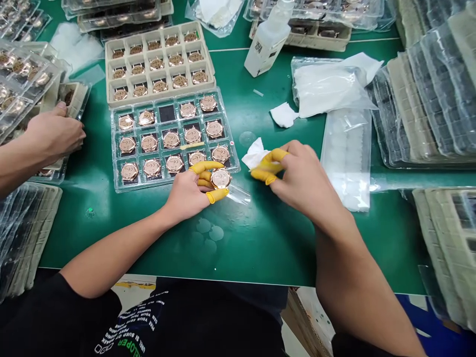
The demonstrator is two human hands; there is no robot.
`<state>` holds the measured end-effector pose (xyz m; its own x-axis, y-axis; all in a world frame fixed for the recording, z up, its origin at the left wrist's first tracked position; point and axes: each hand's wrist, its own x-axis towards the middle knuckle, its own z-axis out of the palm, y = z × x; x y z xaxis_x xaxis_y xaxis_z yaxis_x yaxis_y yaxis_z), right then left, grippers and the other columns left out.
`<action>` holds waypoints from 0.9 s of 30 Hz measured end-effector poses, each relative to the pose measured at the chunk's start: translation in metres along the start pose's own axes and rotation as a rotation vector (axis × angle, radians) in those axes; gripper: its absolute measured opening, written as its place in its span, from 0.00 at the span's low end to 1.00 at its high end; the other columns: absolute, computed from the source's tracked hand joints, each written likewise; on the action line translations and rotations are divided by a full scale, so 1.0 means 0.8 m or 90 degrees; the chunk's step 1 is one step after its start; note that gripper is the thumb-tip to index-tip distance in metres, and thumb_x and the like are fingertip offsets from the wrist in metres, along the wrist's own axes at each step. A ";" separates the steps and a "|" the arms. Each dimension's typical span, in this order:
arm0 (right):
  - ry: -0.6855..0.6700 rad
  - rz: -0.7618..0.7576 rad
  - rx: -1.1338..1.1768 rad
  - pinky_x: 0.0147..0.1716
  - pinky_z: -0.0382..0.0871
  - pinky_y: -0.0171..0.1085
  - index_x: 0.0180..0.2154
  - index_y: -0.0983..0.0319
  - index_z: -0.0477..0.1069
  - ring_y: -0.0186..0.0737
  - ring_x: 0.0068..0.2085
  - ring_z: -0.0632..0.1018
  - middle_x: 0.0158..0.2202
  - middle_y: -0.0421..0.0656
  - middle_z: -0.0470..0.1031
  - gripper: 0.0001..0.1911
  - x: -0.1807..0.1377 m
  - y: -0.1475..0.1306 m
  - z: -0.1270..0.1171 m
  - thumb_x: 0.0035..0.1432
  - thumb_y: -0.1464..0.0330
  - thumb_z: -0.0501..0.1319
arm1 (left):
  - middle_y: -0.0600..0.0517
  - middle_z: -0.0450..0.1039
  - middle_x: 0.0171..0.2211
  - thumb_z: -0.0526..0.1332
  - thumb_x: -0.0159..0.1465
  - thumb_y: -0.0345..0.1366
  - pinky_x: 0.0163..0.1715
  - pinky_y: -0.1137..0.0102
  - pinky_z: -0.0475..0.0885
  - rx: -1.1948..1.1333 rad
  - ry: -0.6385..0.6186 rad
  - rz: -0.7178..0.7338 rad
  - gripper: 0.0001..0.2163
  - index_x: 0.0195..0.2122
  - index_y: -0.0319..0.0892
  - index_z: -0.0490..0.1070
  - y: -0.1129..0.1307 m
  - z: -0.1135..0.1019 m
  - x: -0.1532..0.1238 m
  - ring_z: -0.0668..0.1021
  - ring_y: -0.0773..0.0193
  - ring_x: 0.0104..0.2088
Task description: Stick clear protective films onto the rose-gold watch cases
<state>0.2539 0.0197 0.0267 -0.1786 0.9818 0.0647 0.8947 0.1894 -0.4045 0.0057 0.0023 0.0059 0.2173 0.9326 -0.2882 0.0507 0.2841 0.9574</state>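
My left hand (pixel 193 191), with yellow finger cots, is closed round a rose-gold watch case (pixel 220 178) held just above the green table. A clear film piece (pixel 238 195) lies under it. My right hand (pixel 297 173), also in yellow cots, pinches a white wipe (pixel 255 153) to the right of the case. Just behind my left hand lies a clear plastic tray (pixel 116 148) filled with several more watch cases. Behind that sits a beige pulp tray (pixel 107 74) of cases.
Another person's hand (pixel 55 134) rests on stacked trays at the left. A white bottle (pixel 267 42) stands at the back, plastic bags (pixel 330 89) and a wipe (pixel 283 115) to its right. Tray stacks (pixel 427 109) line both sides.
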 end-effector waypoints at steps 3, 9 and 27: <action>0.073 -0.013 0.154 0.33 0.64 0.42 0.36 0.59 0.76 0.43 0.33 0.72 0.32 0.44 0.74 0.03 -0.001 -0.008 -0.012 0.58 0.67 0.65 | 0.54 0.81 0.34 0.77 0.48 0.32 0.38 0.74 0.82 0.009 -0.003 0.011 0.28 0.53 0.40 0.78 0.000 0.000 0.000 0.84 0.69 0.32; 0.067 -0.156 0.270 0.32 0.67 0.40 0.33 0.57 0.68 0.41 0.34 0.75 0.35 0.44 0.75 0.04 -0.016 -0.054 0.018 0.62 0.68 0.60 | 0.52 0.83 0.35 0.77 0.48 0.31 0.37 0.74 0.82 0.005 0.011 0.011 0.27 0.51 0.40 0.77 0.001 0.003 -0.003 0.84 0.68 0.32; 0.055 -0.045 0.377 0.31 0.74 0.42 0.34 0.55 0.67 0.41 0.29 0.77 0.28 0.40 0.75 0.06 -0.012 -0.054 0.048 0.60 0.73 0.58 | 0.53 0.82 0.34 0.77 0.46 0.28 0.36 0.74 0.82 -0.044 0.019 0.000 0.28 0.50 0.40 0.77 -0.001 0.003 -0.001 0.84 0.68 0.33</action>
<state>0.2016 0.0018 0.0088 -0.1731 0.9695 0.1738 0.4972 0.2383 -0.8343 0.0073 0.0005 0.0051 0.1875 0.9386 -0.2896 -0.0175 0.2979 0.9544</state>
